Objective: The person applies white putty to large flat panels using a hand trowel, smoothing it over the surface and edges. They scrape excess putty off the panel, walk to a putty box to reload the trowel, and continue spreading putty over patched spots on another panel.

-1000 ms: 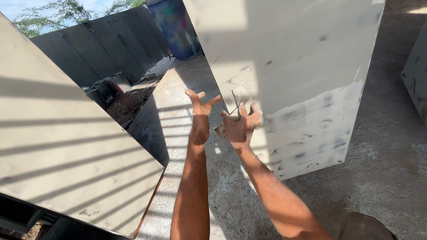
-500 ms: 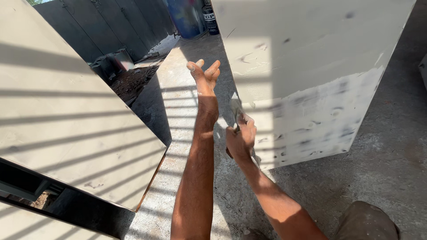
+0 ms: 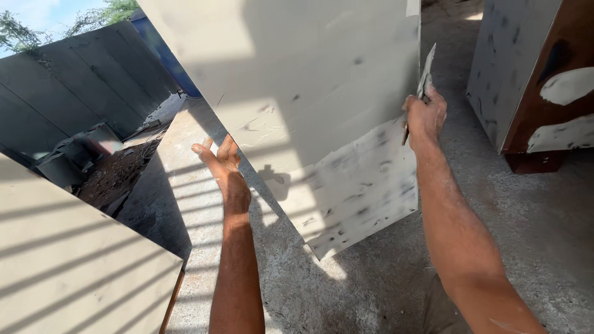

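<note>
- Forearms rose from the bottom edge of the view, the left one up the middle and the right one from the lower right corner.
- At the lower left corner, a flat grey board (image 3: 74, 272) lay tilted, with bars of shadow across it.
- The concrete floor (image 3: 544, 235) was rough and pale, striped with sunlight near the left arm.
- The left hand (image 3: 224, 170) was lifted with its fingers spread wide and held nothing; it stood just beside the left edge of the big panel without clearly touching it.
- The right hand (image 3: 424, 116) was closed around the handle of a putty knife (image 3: 426, 69), whose blade pointed up, smeared with pale filler.
- That blade met the right edge of the upright grey panel (image 3: 309, 93), near its upper half.
- The panel's lower right part (image 3: 359, 192) was whiter and blotched with dark marks.
- Farther right stood a brown cabinet (image 3: 557, 80) with white filler patches.
- Far left, a dark wall (image 3: 80, 80) ran under trees and sky.
</note>
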